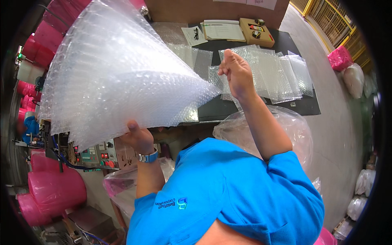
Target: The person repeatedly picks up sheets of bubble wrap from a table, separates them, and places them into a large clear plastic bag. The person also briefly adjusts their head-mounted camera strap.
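A large fanned stack of clear bubble wrap sheets (122,77) spreads over the left half of the view, narrowing to a corner near the middle. My left hand (139,139), with a watch at the wrist, grips its lower edge; the thumb lies on top and the other fingers are mostly hidden. My right hand (237,75) is raised just right of that corner, apart from it. Its fingers are curled in with the thumb against them, and nothing shows in them. Beneath it, smaller bubble wrap pieces (265,75) lie overlapping on the dark table (308,104).
A cardboard box (261,38) with small items and a paper pad (222,30) sit at the table's back. Left stand a control panel (100,155) with buttons and pink wrapped rolls (57,188). A clear plastic bag (286,126) bulges at the table's near edge.
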Demonstrator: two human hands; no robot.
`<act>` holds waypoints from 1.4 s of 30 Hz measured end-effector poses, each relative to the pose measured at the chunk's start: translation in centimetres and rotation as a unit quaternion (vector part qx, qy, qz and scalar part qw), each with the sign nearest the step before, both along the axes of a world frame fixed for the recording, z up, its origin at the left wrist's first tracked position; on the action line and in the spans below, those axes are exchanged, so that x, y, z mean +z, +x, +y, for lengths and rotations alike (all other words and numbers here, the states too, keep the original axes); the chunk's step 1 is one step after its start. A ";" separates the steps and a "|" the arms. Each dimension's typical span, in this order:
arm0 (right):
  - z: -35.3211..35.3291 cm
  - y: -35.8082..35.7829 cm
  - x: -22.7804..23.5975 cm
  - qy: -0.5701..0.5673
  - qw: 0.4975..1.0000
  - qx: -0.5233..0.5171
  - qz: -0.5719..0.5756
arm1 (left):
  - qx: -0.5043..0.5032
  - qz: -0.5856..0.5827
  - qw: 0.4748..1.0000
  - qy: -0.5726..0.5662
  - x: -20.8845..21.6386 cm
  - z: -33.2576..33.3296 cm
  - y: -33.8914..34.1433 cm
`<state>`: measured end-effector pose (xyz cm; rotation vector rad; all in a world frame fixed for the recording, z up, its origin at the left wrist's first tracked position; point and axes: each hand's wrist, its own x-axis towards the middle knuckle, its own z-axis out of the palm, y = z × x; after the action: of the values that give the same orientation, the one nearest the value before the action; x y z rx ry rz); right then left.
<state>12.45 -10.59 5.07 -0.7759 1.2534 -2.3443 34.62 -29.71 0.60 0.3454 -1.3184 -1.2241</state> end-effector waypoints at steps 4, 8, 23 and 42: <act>-1.6 3.4 6.0 0.053 0.982 -0.045 0.175 | -0.019 0.019 1.000 -0.007 1.0 1.5 -0.9; -2.4 3.4 6.7 0.150 0.930 -0.030 0.335 | -0.051 0.026 0.998 0.012 1.0 2.0 -1.2; -3.8 3.1 7.4 0.166 0.947 -0.025 0.275 | -0.114 -0.006 0.990 0.078 0.0 2.6 -1.4; -3.7 1.8 4.1 -0.068 0.997 -0.031 -0.019 | -0.149 0.040 0.982 0.113 -0.5 1.5 -0.3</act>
<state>14.27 -14.28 9.20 -0.7414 1.1274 -2.5024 34.32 -28.19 0.13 0.2605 -1.1929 -1.6302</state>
